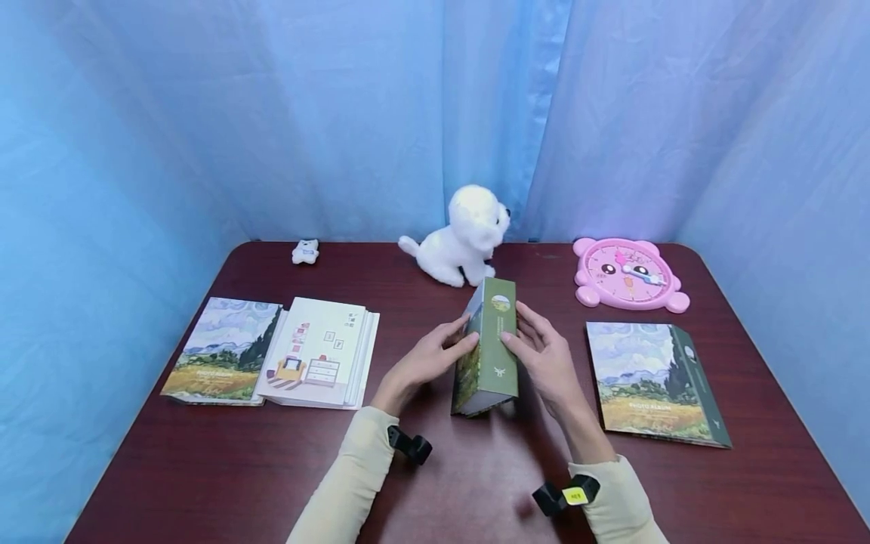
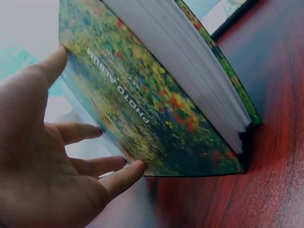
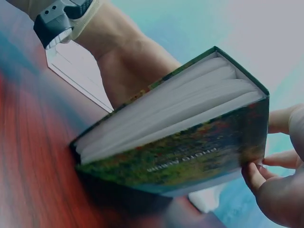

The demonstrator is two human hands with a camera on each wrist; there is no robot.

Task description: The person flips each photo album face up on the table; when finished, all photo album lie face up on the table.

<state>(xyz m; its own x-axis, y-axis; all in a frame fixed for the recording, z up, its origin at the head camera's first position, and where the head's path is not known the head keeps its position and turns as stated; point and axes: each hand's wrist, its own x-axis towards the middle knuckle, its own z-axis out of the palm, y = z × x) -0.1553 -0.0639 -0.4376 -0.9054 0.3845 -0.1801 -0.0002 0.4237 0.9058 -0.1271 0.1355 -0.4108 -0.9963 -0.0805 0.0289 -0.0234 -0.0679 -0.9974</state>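
A thick photo album (image 1: pixel 499 344) stands on the table with its green spine facing up and its painted covers at the sides. My left hand (image 1: pixel 435 351) holds it along one cover, thumb by the spine; in the left wrist view, the fingertips (image 2: pixel 137 167) touch the painted cover near its edge. From the other side my right hand (image 1: pixel 547 359) grips it, thumb on the spine and fingers against the cover. White page edges (image 3: pixel 166 107) show between the covers in the right wrist view. Part of the right fingers is hidden behind the album.
On the left lie a landscape-covered album (image 1: pixel 220 351) and a white illustrated album (image 1: pixel 316 351), side by side. Another landscape album (image 1: pixel 642 378) lies at right, below a pink toy clock (image 1: pixel 628 273). A white plush dog (image 1: pixel 458 242) and a small white bear figure (image 1: pixel 306 251) stand behind.
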